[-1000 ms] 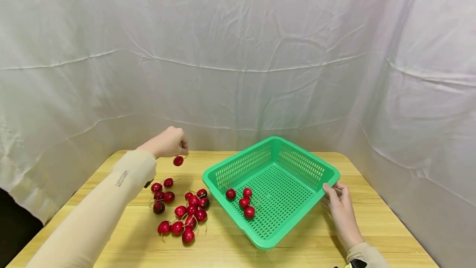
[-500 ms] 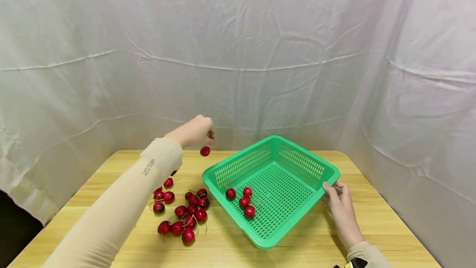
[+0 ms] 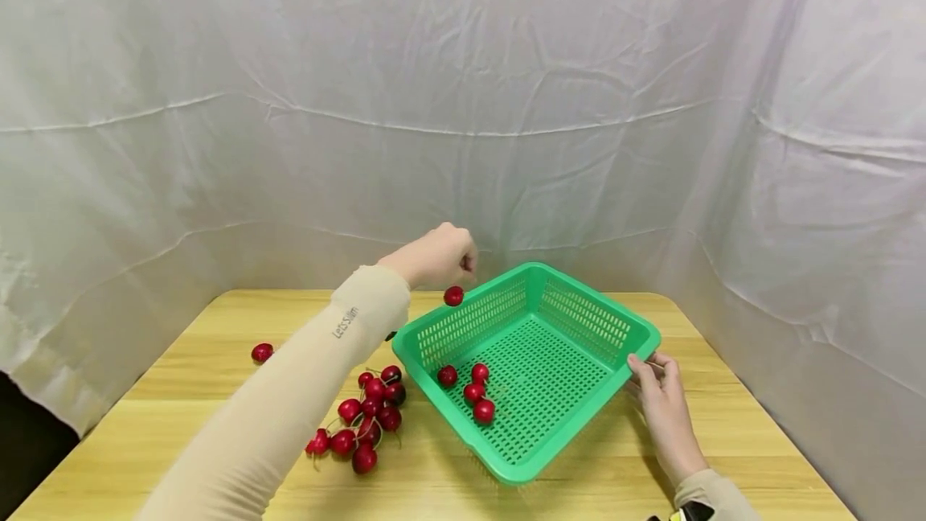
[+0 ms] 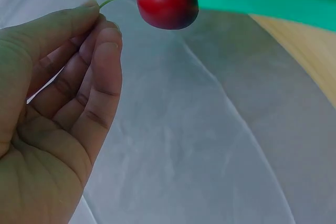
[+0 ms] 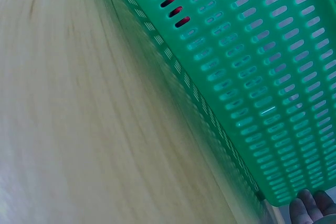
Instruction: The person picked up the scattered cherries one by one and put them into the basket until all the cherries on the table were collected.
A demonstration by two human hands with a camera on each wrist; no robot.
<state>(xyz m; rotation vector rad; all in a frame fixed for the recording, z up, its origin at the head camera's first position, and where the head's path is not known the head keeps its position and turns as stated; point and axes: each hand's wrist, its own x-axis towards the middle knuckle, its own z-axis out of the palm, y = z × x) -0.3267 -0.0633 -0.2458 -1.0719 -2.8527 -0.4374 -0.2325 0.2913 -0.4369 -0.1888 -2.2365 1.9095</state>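
In the head view my left hand (image 3: 437, 254) pinches a cherry (image 3: 453, 296) by its stem, the fruit hanging beside the back-left rim of a green plastic basket (image 3: 553, 372). The left wrist view shows the thumb and fingertips on the thin green stem of the red cherry (image 4: 168, 2). My right hand (image 3: 667, 416) holds the basket's right side, thumb on the rim and other fingers outside and partly hidden. Its fingers (image 5: 310, 208) show at the basket's edge in the right wrist view. Several cherries (image 3: 484, 411) lie inside the basket, toward its left.
A pile of stemmed cherries (image 3: 370, 407) lies on the wooden table (image 3: 600, 477), left of the basket. Another cherry (image 3: 263, 353) shows beyond the left sleeve (image 3: 304, 384), which hides part of the table. Pale cloth (image 3: 463, 103) hangs behind and at both sides.
My left hand has carried the cherry rightward, from above the table's left part to the basket's back-left rim. The right hand and basket have stayed nearly still.
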